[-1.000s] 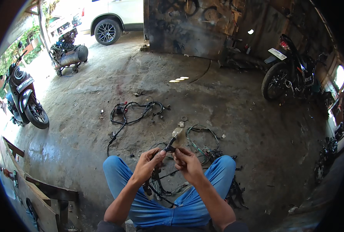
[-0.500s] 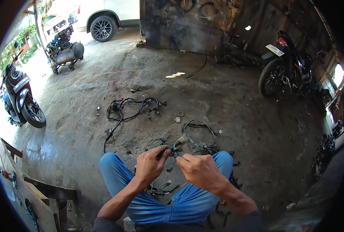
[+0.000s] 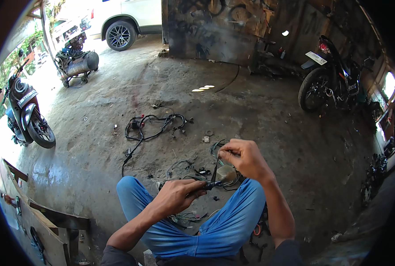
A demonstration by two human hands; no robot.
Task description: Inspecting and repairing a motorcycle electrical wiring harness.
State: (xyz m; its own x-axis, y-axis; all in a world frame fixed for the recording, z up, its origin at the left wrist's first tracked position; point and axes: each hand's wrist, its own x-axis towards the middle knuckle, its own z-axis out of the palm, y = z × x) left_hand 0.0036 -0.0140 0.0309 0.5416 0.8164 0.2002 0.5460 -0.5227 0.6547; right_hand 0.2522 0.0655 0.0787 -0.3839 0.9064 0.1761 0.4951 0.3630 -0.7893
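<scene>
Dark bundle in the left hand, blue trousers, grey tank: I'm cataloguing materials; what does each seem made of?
Dark bundle: perhaps plastic-wrapped wire; faint highlights suggest slight gloss.
Blue trousers: likely denim, matt, with creases and faded patches.
Grey tank: probably metal, satin, judging by soft sheen on its rounded side.

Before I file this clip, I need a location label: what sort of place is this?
Probably a vehicle repair workshop: a loose wiring harness lies on the stained floor, a wheeled air compressor stands at the left, and a motorbike is parked at the right.
</scene>
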